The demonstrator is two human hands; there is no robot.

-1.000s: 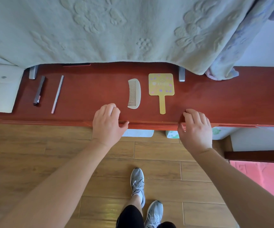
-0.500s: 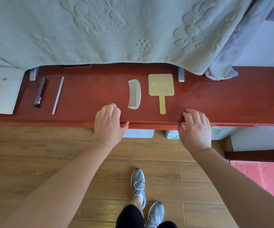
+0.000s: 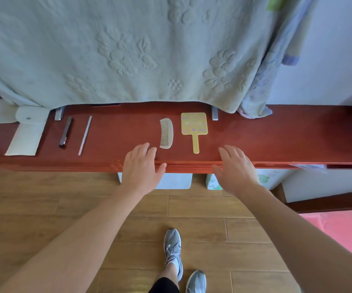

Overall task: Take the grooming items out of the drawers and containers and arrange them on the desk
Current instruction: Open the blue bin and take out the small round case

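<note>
Fingers (image 3: 144,148) lie straight on left hand (image 3: 141,168) and right hand (image 3: 236,169), by one comb (image 3: 166,133), one mirror (image 3: 194,123), two sticks (image 3: 65,132) (image 3: 84,135).

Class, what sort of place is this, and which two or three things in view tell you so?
Probably a bedroom at home: a pale green embossed blanket hangs above a red-brown wooden desk, and a cream curved comb and yellow hand mirror lie on it.

Left grip (image 3: 142,166) and right grip (image 3: 235,168) reach forward palm-down, flattened and relaxed, perhaps just hovering.
</note>
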